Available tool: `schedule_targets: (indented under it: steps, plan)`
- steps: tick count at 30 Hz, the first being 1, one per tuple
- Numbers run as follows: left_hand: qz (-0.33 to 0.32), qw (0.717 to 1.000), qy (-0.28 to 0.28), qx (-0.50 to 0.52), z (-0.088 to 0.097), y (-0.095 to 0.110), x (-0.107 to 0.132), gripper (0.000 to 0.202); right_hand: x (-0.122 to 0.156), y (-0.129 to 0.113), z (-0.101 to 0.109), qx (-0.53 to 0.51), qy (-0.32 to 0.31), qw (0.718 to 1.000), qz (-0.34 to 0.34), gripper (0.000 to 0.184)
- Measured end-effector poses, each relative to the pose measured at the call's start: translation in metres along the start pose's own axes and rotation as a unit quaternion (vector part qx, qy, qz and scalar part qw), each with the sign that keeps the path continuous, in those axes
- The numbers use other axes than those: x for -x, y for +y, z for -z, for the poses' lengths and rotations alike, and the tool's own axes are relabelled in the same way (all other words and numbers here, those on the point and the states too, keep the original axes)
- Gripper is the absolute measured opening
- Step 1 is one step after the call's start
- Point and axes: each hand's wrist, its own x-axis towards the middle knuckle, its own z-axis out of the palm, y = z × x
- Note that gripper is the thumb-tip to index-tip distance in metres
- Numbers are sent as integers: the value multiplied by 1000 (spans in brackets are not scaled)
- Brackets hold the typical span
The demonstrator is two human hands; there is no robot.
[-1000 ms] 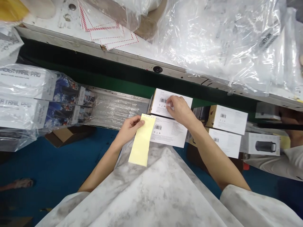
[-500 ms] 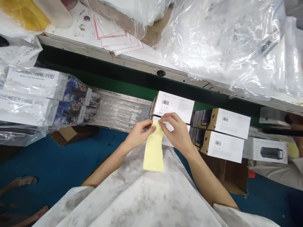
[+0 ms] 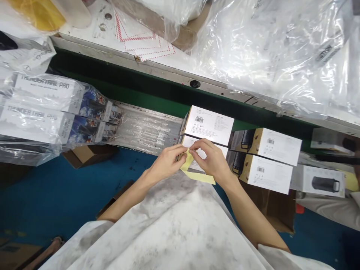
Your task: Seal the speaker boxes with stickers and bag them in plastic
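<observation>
Yellow paper strip (image 3: 200, 177), bent and pinched.
On my remote feed, the left hand (image 3: 165, 161) and right hand (image 3: 213, 159) pinch its upper end, fingertips close together, before the nearer white printed box (image 3: 223, 150).

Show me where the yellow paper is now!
In the head view, the yellow paper is just right of and below the middle, its upper end held between the left hand and right hand.

red-edged sheets (image 3: 150, 47) lie near clear plastic bags (image 3: 270, 48).
</observation>
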Motion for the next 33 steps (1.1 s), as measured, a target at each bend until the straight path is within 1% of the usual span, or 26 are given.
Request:
schedule_targets:
  steps: [4,6,8,14,16,18,21,23,25,27,28,30,33]
  plan:
    - [27,999,-5,20,1,-1,4,33,3,4,-8,72,13,997,28,11]
    - [48,998,4,43,1,-3,5,39,4,4,-12,87,21,995,38,13]
    - [73,996,19,45,0,-6,7,42,5,2,-14,91,19,994,49,13]
    - [142,988,54,18,-5,-8,12,41,9,-1,-22,140,9,987,71,14]
    - [151,987,58,20,-6,-7,13,40,11,-1,-26,143,11,986,83,14]
    - [151,987,58,18,-8,-6,14,40,13,-3,-28,125,4,989,80,13]
    - [154,986,61,33,-9,-8,17,38,14,-7,-21,53,-36,996,59,10]
    - [160,983,66,66,-7,-13,21,35,14,-7,-9,-1,-69,997,33,8]
    - [163,980,71,94,-3,-20,28,34,14,-2,6,-20,-84,996,-14,7]
    - [167,978,72,101,3,-29,37,37,16,7,18,4,-99,994,-54,8]
    - [171,978,70,97,5,-34,42,39,17,12,21,25,-110,992,-61,9]
    - [180,978,64,85,9,-41,51,42,21,19,22,69,-140,986,-54,9]
    - [193,977,64,70,9,-45,59,44,24,22,17,123,-169,978,-29,11]
